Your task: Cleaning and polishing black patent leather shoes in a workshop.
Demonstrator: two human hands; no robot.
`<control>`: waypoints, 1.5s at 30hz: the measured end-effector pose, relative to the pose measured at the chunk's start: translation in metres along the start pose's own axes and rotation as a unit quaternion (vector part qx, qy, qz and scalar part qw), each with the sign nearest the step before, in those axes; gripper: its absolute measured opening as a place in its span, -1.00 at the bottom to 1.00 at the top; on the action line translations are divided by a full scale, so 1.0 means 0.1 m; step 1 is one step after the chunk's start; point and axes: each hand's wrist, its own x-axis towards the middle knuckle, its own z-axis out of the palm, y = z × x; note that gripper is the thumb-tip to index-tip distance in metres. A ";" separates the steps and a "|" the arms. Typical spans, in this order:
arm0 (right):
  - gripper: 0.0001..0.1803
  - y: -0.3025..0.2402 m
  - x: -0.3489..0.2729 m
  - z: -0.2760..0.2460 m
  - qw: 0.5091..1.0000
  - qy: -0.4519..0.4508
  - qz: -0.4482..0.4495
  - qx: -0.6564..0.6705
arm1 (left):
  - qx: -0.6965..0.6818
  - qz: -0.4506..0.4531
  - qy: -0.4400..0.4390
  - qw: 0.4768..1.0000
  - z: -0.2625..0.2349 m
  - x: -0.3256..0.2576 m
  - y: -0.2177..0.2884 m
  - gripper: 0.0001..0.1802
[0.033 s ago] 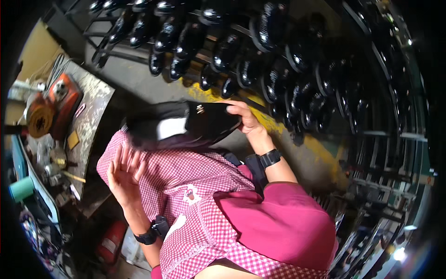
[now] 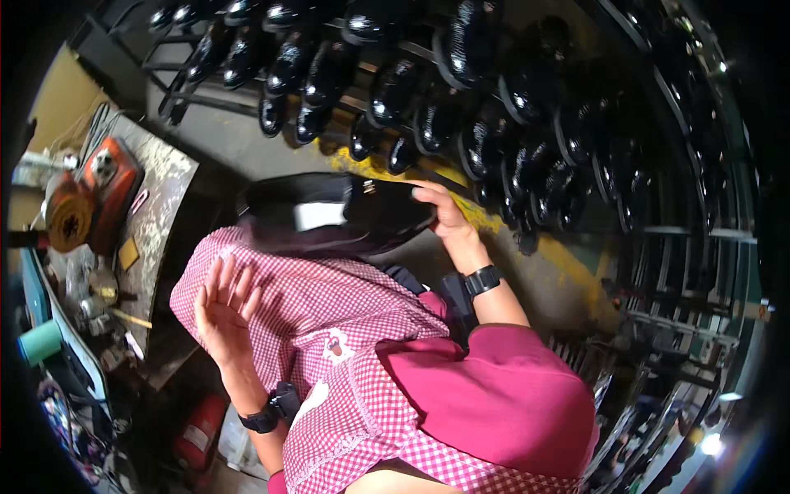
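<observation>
— Shoe (image 2: 346,216) in which hand?

— My right hand (image 2: 448,216); its grip is closed on the black shoe's end, fingers over the top; the shoe lies level above my checked apron (image 2: 329,313), in front of the rack (image 2: 494,123) of glossy black shoes.

— And the left?

— My left hand (image 2: 222,305) holds nothing; palm open, fingers spread, just above the apron, beside the bench (image 2: 160,214) with its orange tool (image 2: 107,198).

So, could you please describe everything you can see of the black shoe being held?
The black shoe is glossy, leather-like, with a pale patch on its near side. It lies roughly level, lengthwise across the view, above the pink checked apron. The right hand grips one end; the left hand is open and apart from it.
</observation>
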 end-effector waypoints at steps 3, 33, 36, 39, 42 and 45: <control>-0.77 0.24 -0.45 -0.90 0.975 0.205 -0.033 0.075 | 0.073 -0.047 -0.059 0.994 0.04 0.10 -0.23 -0.45; -0.59 1.45 0.75 -3.02 0.840 0.311 -0.205 0.394 | 0.192 0.028 0.079 0.978 0.03 0.38 -0.78 -0.58; -0.53 1.44 0.94 -3.13 0.853 0.453 0.011 0.260 | 0.212 0.044 0.099 0.971 0.07 0.37 -0.79 -0.56; -0.53 1.63 1.00 -2.79 0.886 0.435 -0.125 -0.097 | 0.201 0.049 0.135 0.969 -0.08 0.27 -0.74 -0.48; -0.43 1.73 0.83 -3.49 0.805 0.533 -0.142 -0.219 | 0.189 0.047 0.106 0.975 0.02 0.36 -0.82 -0.48; -0.17 1.84 0.72 -3.92 0.708 0.702 0.004 -0.083 | 0.193 0.045 0.098 0.975 -0.02 0.43 -0.83 -0.45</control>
